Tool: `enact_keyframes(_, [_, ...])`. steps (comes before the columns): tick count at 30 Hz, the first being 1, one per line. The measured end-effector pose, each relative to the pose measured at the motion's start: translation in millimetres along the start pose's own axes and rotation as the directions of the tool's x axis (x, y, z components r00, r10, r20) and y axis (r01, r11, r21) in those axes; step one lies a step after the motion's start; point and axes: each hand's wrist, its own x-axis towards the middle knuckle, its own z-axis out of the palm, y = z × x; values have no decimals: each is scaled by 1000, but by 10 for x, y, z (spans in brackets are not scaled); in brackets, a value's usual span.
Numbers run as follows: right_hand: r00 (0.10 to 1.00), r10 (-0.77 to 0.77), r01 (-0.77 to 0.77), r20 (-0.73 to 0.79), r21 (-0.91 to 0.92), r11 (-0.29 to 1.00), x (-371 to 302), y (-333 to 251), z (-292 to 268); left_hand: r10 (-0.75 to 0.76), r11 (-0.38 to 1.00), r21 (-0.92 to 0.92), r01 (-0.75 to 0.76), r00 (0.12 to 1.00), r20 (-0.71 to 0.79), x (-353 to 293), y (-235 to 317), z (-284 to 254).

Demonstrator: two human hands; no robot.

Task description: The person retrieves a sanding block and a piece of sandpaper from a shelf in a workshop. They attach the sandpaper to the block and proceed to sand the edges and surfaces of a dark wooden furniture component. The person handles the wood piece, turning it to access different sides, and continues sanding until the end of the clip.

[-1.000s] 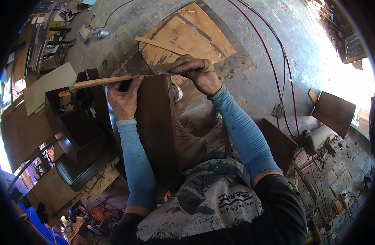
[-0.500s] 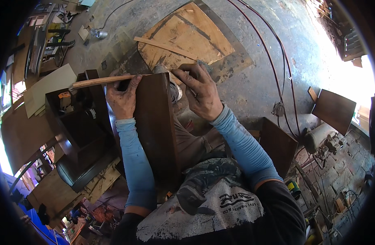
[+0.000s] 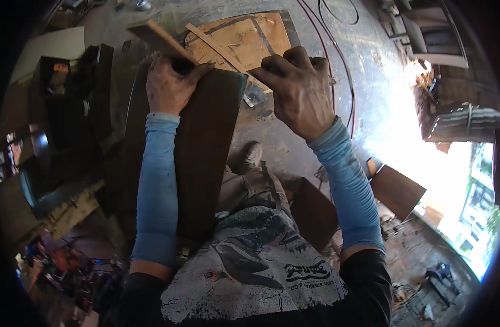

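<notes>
My left hand (image 3: 172,87) grips the upper end of a brown wooden piece (image 3: 206,147), thumb parted from the fingers and laid along the top edge, finger ends hidden. My right hand (image 3: 303,92) is half curled, index fingertip right by the far top corner; I can't tell whether it pinches anything. Dark printed lettering (image 3: 307,271) marks my paint-flecked shirt (image 3: 244,297). The wooden piece is smooth and dark, standing lengthwise between my left forearm and my legs (image 3: 250,188).
</notes>
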Motion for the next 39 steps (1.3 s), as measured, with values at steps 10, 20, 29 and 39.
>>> enact_keyframes(10, [988, -82, 100, 131, -135, 986, 237, -301, 24, -24, 994, 105, 30, 998, -61, -54, -90, -67])
enact_keyframes(20, [827, 560, -373, -52, 695, 615, -473, -577, 374, -173, 980, -81, 181, 980, 96, -28, -100, -139])
enact_keyframes(29, [758, 621, -379, -198, 642, 666, -461, -677, 796, -181, 944, -248, 217, 970, 160, -14, -46, -18])
enact_keyframes(39, [786, 602, -365, -139, 682, 634, -505, -670, 898, -193, 952, -201, 231, 962, 192, -6, 6, -24])
